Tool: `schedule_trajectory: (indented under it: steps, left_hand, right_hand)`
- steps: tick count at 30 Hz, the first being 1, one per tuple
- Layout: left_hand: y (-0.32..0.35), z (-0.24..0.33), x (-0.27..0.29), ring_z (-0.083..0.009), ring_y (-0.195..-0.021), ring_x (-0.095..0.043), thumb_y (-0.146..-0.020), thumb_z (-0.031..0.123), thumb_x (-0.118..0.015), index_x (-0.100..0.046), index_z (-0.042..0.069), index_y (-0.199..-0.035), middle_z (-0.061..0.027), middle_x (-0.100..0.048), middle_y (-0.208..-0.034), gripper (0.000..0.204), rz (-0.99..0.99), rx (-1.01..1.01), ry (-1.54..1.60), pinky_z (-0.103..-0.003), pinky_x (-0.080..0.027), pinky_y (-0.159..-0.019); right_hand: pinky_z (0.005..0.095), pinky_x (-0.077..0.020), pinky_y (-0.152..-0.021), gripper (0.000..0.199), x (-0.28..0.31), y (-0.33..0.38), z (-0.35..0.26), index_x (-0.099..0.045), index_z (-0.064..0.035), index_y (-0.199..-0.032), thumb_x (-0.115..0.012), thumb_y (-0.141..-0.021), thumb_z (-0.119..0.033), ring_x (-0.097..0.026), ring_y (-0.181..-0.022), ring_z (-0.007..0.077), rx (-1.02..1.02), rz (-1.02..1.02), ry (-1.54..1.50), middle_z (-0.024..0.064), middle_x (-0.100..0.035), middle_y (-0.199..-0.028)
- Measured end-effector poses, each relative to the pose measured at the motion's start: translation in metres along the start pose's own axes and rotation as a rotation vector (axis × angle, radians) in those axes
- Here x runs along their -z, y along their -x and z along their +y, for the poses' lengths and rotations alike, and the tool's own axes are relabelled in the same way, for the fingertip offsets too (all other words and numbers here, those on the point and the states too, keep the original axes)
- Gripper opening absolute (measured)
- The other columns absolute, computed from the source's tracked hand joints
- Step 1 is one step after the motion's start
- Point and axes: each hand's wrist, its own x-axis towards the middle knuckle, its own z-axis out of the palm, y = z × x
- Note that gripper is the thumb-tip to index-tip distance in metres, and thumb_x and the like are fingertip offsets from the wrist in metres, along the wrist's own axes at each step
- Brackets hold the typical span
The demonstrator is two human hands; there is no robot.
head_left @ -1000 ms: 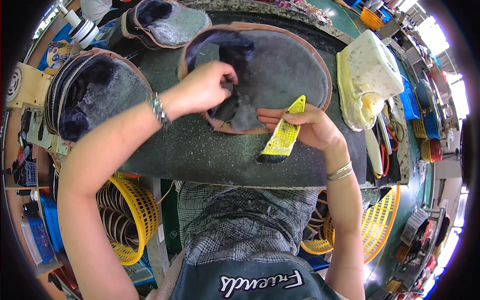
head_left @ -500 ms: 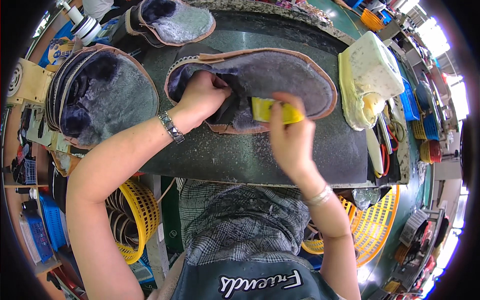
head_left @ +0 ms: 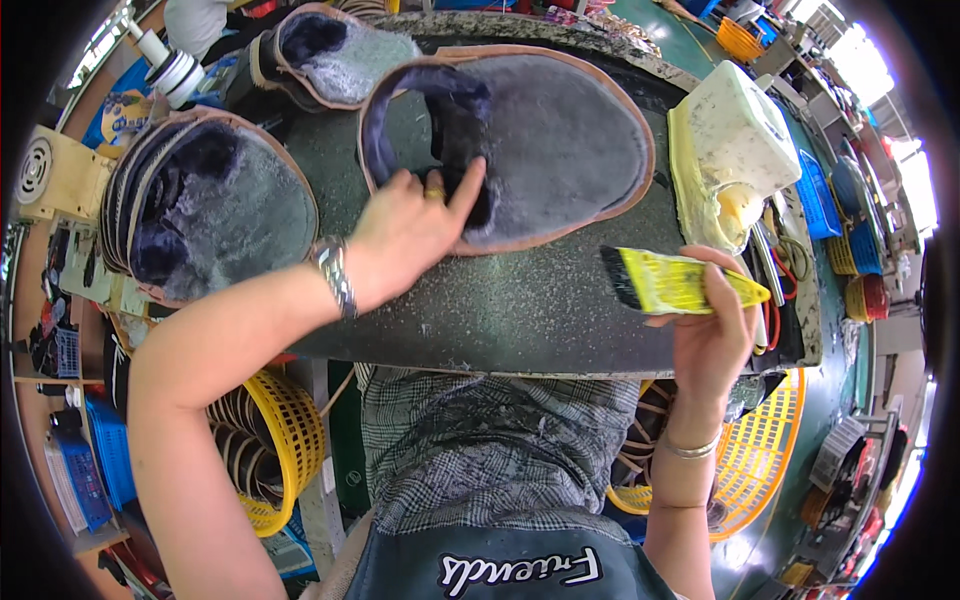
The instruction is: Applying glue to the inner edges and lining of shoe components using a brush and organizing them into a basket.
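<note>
On the dark work table lies a grey fleece-lined shoe upper [head_left: 570, 140] with a tan edge, fur side up. The table top shows through its opening at the left. My left hand [head_left: 410, 230] lies over its near left edge, index finger stretched onto the dark strip beside the opening, other fingers bent; the thumb is hidden. My right hand [head_left: 715, 325] grips a flat brush [head_left: 675, 282] with a yellow handle and dark bristles. The brush is held off to the right, apart from the upper, bristles pointing left.
More fleece-lined uppers are stacked at the left [head_left: 235, 210] and far left [head_left: 345, 55]. A white plastic container [head_left: 735, 125] crusted with pale paste stands at the right, with tools beside it. Yellow baskets [head_left: 295, 440] sit below the table's front edge.
My right hand has drawn the brush away from the upper to the right. The upper has shifted and spread flatter, baring its opening. My left hand has gone from a pinch to an outstretched index finger.
</note>
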Motion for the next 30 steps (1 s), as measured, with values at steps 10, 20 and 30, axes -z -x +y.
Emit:
schedule_trajectory:
  steps: [10, 20, 30]
  left_hand:
    - [-0.014, -0.099, 0.048, -0.0036, -0.07, -0.049, -0.071, 0.0, -0.071, -0.063, 0.005, -0.087, 0.0065, -0.056, -0.076, 0.019, -0.043, 0.269, 1.684, -0.022, -0.041, -0.066]
    - [-0.052, -0.142, 0.031, -0.0179, -0.068, -0.06, -0.071, 0.002, -0.064, -0.065, 0.002, -0.085, -0.0057, -0.066, -0.075, 0.014, 0.16, 0.292, 0.883, -0.031, -0.044, -0.062]
    - [-0.041, -0.141, -0.004, -0.0352, -0.132, -0.022, -0.065, 0.005, -0.062, -0.031, 0.006, -0.135, -0.0207, -0.032, -0.137, 0.077, 0.165, 0.258, -0.054, -0.048, -0.016, -0.107]
  right_hand:
    - [0.0304, -0.056, -0.043, 0.025, 0.058, 0.004, -0.022, -0.049, 0.0117, -0.102, -0.042, -0.089, -0.008, -0.065, -0.065, 0.0222, 0.091, 0.192, -0.237, 0.0192, -0.059, -0.091]
    - [0.0288, -0.0553, -0.043, 0.023, 0.065, -0.002, -0.006, -0.05, 0.0097, -0.102, -0.043, -0.089, -0.008, -0.065, -0.065, 0.0211, 0.031, 0.221, -0.226, 0.017, -0.059, -0.089]
    - [0.026, -0.0542, -0.04, 0.025, 0.071, -0.004, 0.009, -0.048, 0.0079, -0.104, -0.044, -0.09, -0.012, -0.064, -0.065, 0.0186, -0.028, 0.272, -0.158, 0.0174, -0.057, -0.095]
